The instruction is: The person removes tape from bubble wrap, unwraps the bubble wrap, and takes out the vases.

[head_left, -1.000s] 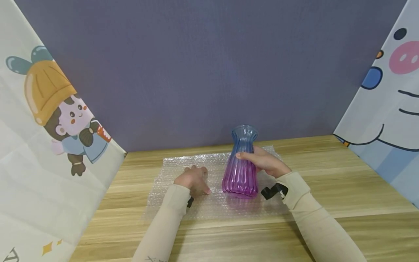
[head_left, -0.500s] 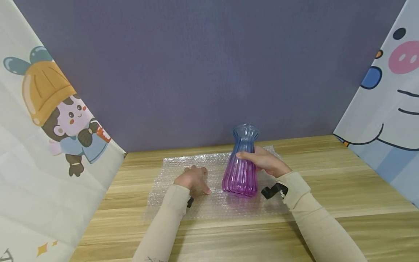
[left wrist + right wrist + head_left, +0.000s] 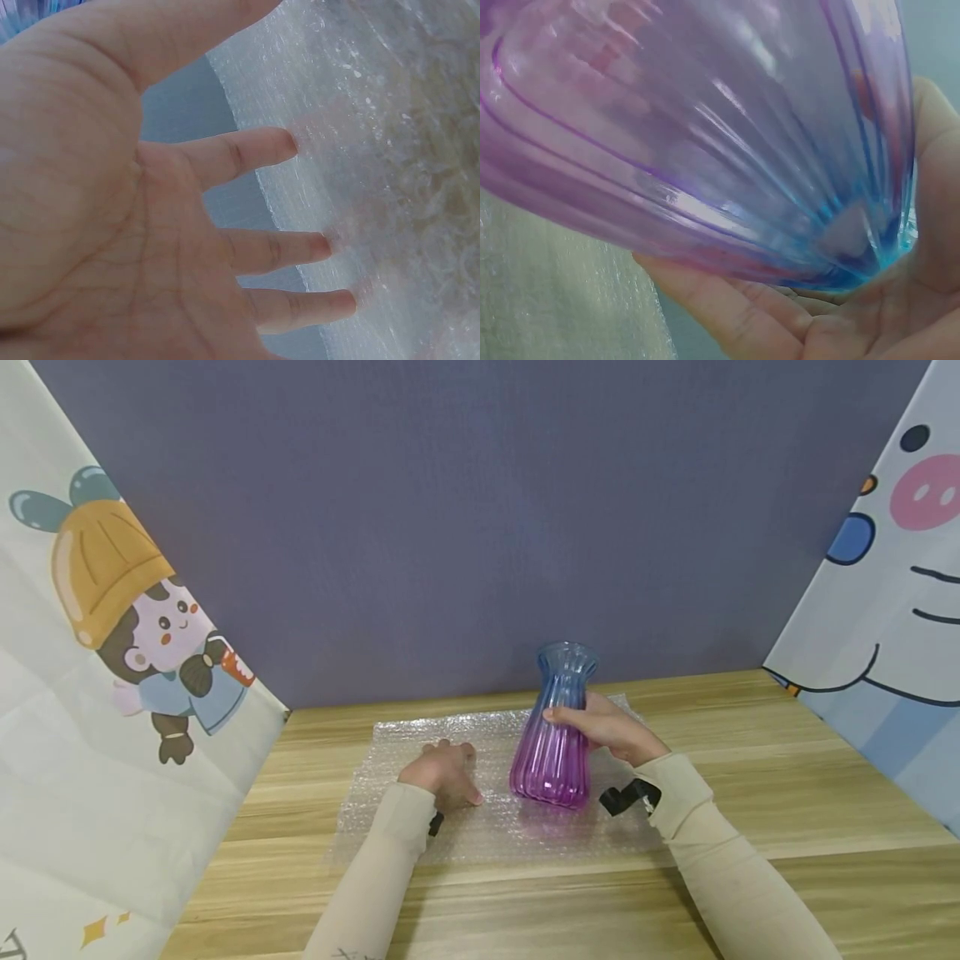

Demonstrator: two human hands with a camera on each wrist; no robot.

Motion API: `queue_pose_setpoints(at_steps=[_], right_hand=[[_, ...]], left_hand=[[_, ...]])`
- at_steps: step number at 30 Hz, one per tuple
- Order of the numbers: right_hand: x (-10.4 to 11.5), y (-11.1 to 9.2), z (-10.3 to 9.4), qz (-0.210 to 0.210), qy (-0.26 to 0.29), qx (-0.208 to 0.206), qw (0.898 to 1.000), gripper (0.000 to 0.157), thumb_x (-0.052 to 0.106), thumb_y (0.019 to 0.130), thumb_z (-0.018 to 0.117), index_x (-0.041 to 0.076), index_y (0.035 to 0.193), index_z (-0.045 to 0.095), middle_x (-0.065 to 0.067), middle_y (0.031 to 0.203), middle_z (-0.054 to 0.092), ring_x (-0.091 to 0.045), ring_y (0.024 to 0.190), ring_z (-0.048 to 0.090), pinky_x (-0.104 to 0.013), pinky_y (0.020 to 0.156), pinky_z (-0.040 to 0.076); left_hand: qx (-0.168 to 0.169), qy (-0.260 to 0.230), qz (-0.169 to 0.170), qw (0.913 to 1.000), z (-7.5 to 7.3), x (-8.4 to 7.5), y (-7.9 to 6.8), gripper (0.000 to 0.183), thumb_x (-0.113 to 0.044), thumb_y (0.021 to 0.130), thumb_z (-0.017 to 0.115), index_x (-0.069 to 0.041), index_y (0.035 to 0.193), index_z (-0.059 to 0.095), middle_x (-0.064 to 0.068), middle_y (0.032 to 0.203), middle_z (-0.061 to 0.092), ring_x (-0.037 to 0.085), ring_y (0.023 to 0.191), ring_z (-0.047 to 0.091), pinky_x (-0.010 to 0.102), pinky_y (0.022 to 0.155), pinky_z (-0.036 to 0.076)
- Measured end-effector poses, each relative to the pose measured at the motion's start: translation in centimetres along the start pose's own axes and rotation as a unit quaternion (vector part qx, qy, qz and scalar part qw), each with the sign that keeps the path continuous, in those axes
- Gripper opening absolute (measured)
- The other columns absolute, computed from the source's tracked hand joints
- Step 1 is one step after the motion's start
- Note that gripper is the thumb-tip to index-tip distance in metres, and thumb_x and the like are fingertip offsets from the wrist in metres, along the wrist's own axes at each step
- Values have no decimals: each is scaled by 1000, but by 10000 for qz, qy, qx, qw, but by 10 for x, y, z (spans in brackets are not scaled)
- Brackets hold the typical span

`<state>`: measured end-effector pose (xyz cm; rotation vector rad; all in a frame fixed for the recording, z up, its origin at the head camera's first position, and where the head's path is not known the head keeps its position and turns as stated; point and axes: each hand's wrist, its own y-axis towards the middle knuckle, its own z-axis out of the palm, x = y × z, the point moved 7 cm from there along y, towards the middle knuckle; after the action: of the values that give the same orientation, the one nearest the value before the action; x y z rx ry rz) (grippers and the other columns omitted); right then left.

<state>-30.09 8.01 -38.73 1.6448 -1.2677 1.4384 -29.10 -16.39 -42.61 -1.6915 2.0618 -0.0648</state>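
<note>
A ribbed glass vase (image 3: 551,752), blue at the flared mouth and purple toward the base, leans slightly over the bubble wrap (image 3: 495,835). My right hand (image 3: 611,731) grips it around the middle from the right side; in the right wrist view the thumb and fingers curl about the vase (image 3: 727,150). To its left, my left hand (image 3: 442,772) rests its fingertips on the bubble wrap sheet, fingers spread. The left wrist view has the palm (image 3: 150,240) facing the camera, with nothing held and the fingertips touching the film.
The bubble wrap lies flat on a wooden table (image 3: 772,777). A grey-blue panel (image 3: 480,527) rises behind the table. Printed cloths stand at both sides, one with a cartoon child (image 3: 172,635) and one with a pink snout (image 3: 926,492).
The vase has shifted slightly right and upward in the head view, its base tilting up a little in my right hand. My left hand has stayed in place.
</note>
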Motion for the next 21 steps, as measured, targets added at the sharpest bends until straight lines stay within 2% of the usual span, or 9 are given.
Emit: queue_pose_setpoints(at_steps=[12, 21], right_hand=[[2, -1, -7, 85, -35, -413, 9991, 69, 33, 95, 68, -9, 143, 40, -26, 124, 65, -25, 94, 73, -48, 84, 64], [2, -1, -13, -1, -196, -631, 9978, 71, 33, 94, 68, -9, 143, 40, -30, 125, 64, -25, 91, 73, -46, 81, 65]], left_hand=[[28, -45, -29, 10000, 0, 0, -2, 87, -40, 73, 90, -22, 149, 51, 24, 154, 43, 49, 138, 42, 77, 96, 46], [45, 74, 27, 10000, 1, -1, -2, 93, -42, 75, 88, -22, 155, 45, 26, 160, 37, 51, 144, 35, 79, 100, 43]])
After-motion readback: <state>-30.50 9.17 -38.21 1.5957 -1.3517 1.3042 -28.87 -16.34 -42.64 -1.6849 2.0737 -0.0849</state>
